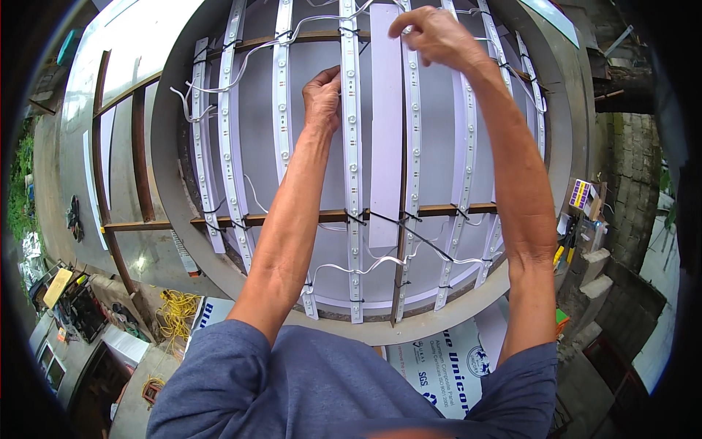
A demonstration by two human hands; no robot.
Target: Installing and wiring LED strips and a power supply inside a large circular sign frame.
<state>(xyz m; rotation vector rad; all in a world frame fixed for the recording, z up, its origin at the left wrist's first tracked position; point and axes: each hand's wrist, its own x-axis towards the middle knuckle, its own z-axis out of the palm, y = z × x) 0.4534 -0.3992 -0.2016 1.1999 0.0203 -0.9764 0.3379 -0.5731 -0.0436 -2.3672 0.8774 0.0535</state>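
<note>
Hiding fingertips behind the light strip (352,110), left hand (320,99) leaves its grip unclear; right hand (439,38) half-open, seemingly empty; strip likely light, fragile; pinch edges.

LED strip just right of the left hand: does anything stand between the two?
Nothing visible does. The left hand is at the left edge of the strip; its fingertips are partly hidden, so contact is unclear. The brown bar meets the strip higher in the picture, not between them.
</note>
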